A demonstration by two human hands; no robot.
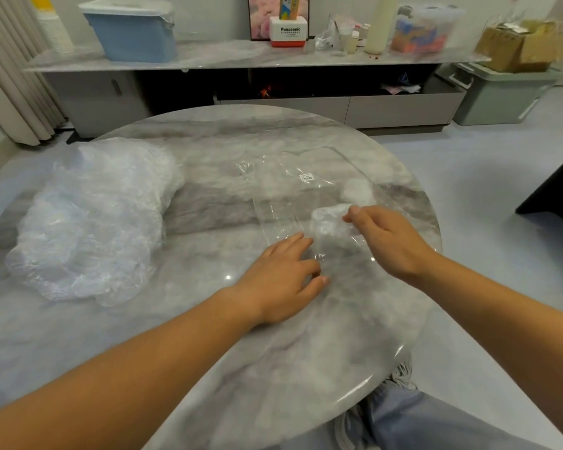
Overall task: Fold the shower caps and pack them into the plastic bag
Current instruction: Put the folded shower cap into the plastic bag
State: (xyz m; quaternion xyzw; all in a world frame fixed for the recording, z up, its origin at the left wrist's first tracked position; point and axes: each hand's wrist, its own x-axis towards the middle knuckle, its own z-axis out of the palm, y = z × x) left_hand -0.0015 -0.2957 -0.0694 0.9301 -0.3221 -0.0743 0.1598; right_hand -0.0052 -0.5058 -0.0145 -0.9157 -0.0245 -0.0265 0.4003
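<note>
A clear plastic bag (306, 186) with a small white label lies flat on the round marble table (208, 319), right of centre. One folded shower cap (358, 190) sits deep inside it. My right hand (387, 241) pinches a second folded cap (329, 225) at the bag's near end. My left hand (283, 284) rests on the bag's near edge, fingers bent against the film. A big heap of loose white shower caps (91, 222) covers the table's left side.
Behind the table runs a low marble-topped cabinet (241, 56) carrying a blue lidded bin (134, 30), a white box, bottles and a cardboard box. A grey-green crate (498, 92) stands on the floor at right. My knee shows under the table's near edge.
</note>
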